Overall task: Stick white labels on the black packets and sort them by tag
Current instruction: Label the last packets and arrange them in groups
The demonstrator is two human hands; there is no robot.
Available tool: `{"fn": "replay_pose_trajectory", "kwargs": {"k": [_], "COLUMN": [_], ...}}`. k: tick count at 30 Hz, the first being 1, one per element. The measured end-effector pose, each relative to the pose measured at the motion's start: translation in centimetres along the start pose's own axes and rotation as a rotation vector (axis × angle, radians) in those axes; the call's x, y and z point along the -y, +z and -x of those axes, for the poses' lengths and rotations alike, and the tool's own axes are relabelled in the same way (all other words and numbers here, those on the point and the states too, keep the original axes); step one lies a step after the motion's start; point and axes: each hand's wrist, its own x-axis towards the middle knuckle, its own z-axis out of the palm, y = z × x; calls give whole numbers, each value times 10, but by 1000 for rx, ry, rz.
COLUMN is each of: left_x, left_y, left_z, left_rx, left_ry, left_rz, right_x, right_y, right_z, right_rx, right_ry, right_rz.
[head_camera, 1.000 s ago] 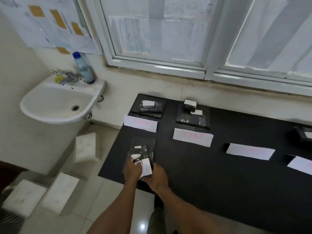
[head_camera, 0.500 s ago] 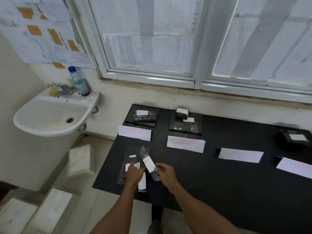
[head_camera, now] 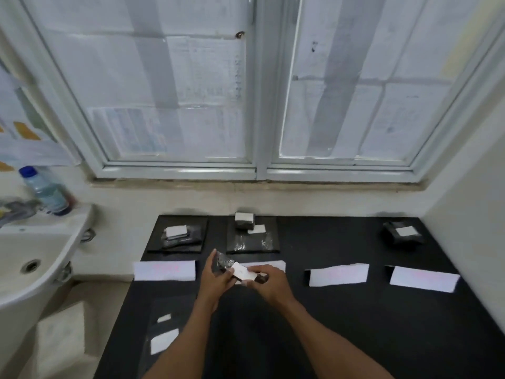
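A small black packet (head_camera: 224,263) with a white label (head_camera: 243,271) on it is held above the black table (head_camera: 355,324). My left hand (head_camera: 216,277) grips its left end and my right hand (head_camera: 269,281) pinches its right end over the label. Several white paper tags lie in a row: one at the left (head_camera: 164,270), one partly hidden behind my hands (head_camera: 276,264), two to the right (head_camera: 338,274) (head_camera: 424,279). Behind them lie labelled packets in three groups (head_camera: 177,233) (head_camera: 245,220) (head_camera: 401,233). A packet sheet with loose white labels (head_camera: 164,340) lies near the front left.
A white sink (head_camera: 32,269) with a tap and a plastic bottle (head_camera: 45,191) stands to the left of the table. White boxes (head_camera: 62,337) sit on the floor below it. A window and wall close off the back and right.
Both hands lifted the labelled packet from the front-left sheet and carried it up and to the right, toward the row of tags. The view tilted up and right.
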Motion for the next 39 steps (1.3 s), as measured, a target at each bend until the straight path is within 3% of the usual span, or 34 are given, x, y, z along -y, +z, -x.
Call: {"fn": "replay_pose_trajectory", "kwargs": {"k": [2,6,11,14,18,24,28,31,35,39], "left_x": [-12,-33,-33,-24,-2,-1,-7,-19,-23,-3], "left_y": [12,19,21,29,32,43,45,52,45,19], "left_z": [-28,-86,-162,-192,-231,-244,-241,-214,-178,-124], "left_rx": [88,146,62,3,-91,-142,-135,-245,-242,-278], "left_ry": [22,49,50,21,36,-24,-94,-6,102,182], "left_rz": [-48,-268,-571,-709,-847,-861,-920,-893,-871,-914], "right_x": [3,8,-8,-33,-50,-59,-43,-17,10,18], "right_y": [-14,-31,-31,-18,1,18,12,2,7,18], "right_z": [-28,-91,-179,-222,-245,-250,-246,-222,-183,-120], "right_rx": [-38,42,137,91,127,179,80,114,137,11], "right_ry": [-11,-74,-109,-206,-187,-71,-1,-16,4,-99], "right_rz": [102,395,581,741,944,946,889,844,814,684]}}
